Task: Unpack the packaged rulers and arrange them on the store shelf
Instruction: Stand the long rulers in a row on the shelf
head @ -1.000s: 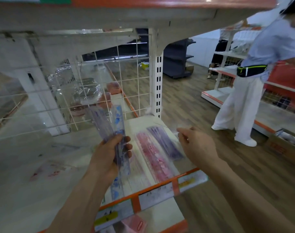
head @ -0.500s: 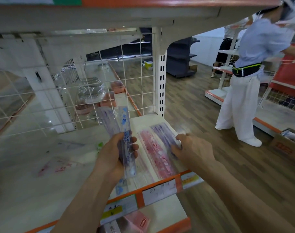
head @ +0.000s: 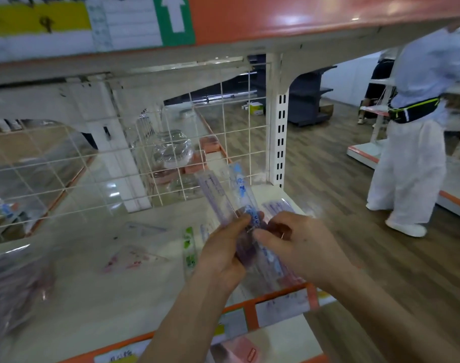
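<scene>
Clear-sleeved rulers fan up toward 11 o'clock from L hand, grip clamped on lower ends, prob. so R hand can peel one off. R grip pinches same bundle. Purple ruler lies on shelf, 1 o'clock of hands.
</scene>
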Demonstrator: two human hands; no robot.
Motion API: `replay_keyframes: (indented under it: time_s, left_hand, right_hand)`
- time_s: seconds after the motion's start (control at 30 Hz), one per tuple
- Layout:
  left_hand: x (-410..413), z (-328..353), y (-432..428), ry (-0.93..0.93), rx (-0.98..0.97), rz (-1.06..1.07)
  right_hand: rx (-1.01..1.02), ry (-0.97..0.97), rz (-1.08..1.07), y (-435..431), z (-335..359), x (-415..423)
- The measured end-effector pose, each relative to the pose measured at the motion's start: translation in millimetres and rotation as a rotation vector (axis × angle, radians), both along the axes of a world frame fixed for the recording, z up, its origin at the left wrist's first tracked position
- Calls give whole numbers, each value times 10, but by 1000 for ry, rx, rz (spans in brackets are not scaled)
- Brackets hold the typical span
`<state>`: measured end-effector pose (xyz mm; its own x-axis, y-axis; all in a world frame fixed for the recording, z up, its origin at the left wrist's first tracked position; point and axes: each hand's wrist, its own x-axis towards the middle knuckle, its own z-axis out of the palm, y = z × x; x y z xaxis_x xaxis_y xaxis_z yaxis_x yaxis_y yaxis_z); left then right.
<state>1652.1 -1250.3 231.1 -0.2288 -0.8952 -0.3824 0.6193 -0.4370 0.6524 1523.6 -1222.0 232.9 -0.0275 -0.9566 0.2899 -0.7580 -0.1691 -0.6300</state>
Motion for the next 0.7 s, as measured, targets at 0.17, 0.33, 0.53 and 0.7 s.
replay_keyframes:
  time_s: [0.17,0.33,0.53,0.7]
  left_hand:
    - [10,14,-2,-4,38,9]
    - [19,37,16,0,54,38]
    - [116,0,-19,-64,0,46]
    - [402,-18,-107,-171,-24,113]
  right_hand:
    - [65,-194,40,-39,-40,8]
    - [138,-452,66,-29,8,-29]
    - [196,-590,56,-51,42,-12]
    - [259,-670,43,-98,89,24]
